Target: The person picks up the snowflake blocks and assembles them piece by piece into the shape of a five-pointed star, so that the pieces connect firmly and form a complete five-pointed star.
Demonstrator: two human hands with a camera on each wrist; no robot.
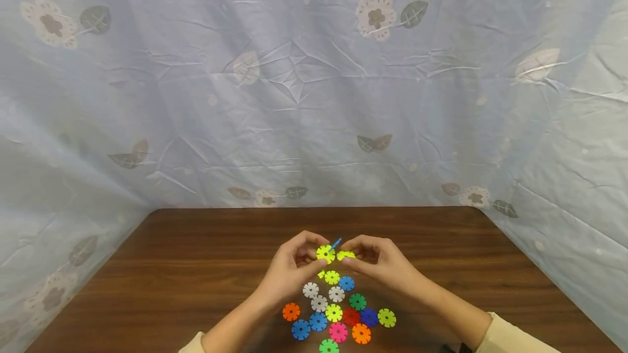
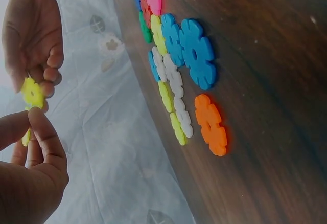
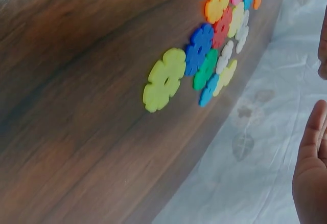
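Above the table, my left hand (image 1: 288, 268) pinches a yellow notched disc (image 1: 325, 254) between thumb and fingers, and a thin blue piece (image 1: 336, 243) seen edge-on sticks up at its right side. Close beside it, my right hand (image 1: 385, 263) pinches another yellow disc (image 1: 345, 255), tilted. In the left wrist view both hands face each other, the left hand (image 2: 38, 168) below and the right hand (image 2: 36, 35) above, around the yellow disc (image 2: 32, 92). Whether the held pieces are joined I cannot tell. The right wrist view cuts off the held pieces.
On the wooden table (image 1: 196, 266) below my hands lie several flat notched discs: white (image 1: 319, 303), orange (image 1: 291, 311), blue (image 1: 301, 329), pink (image 1: 338, 332), green (image 1: 357, 302), red (image 1: 351, 316) and yellow-green (image 1: 386, 318). A patterned cloth (image 1: 314, 124) hangs behind and beside the table.
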